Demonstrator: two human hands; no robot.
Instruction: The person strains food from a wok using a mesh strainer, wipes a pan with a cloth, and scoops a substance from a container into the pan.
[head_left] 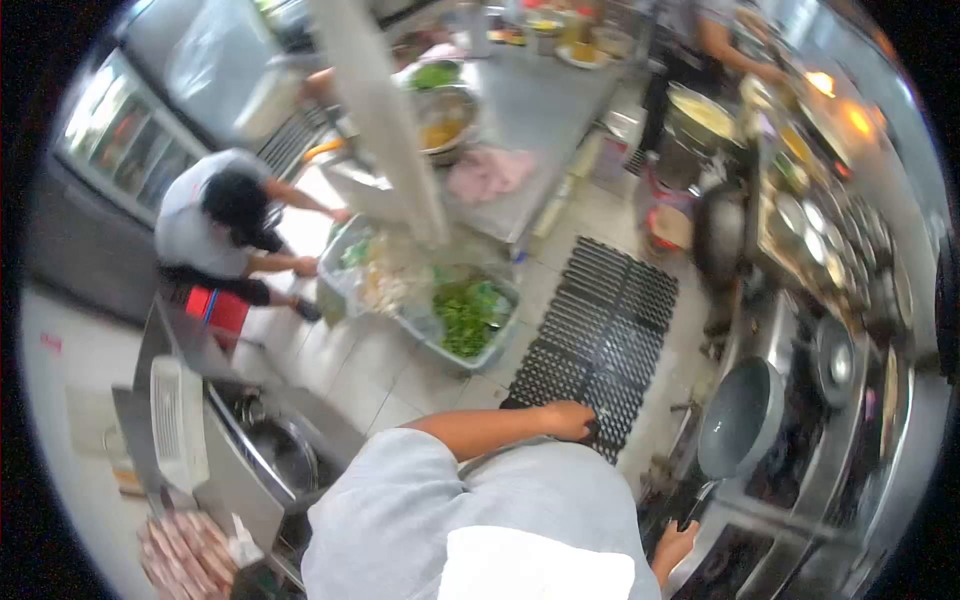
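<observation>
My right hand (677, 547) is closed around the handle of a grey frying pan (740, 420). The pan is over the stove (785, 455) on my right, and its inside looks bare. In front of my belly is my left hand (568, 420), with its fingers curled closed. Whatever it may hold is hidden or too blurred to name. Below that hand lies a black perforated floor mat (605, 335).
A person (225, 205) sits at the left, reaching into a tub of greens (465, 325). Behind is a steel table (550, 110) with a pink cloth (490, 173). Another person's arm (740, 55) is near flames (850, 115). A sink (280, 455) stands left.
</observation>
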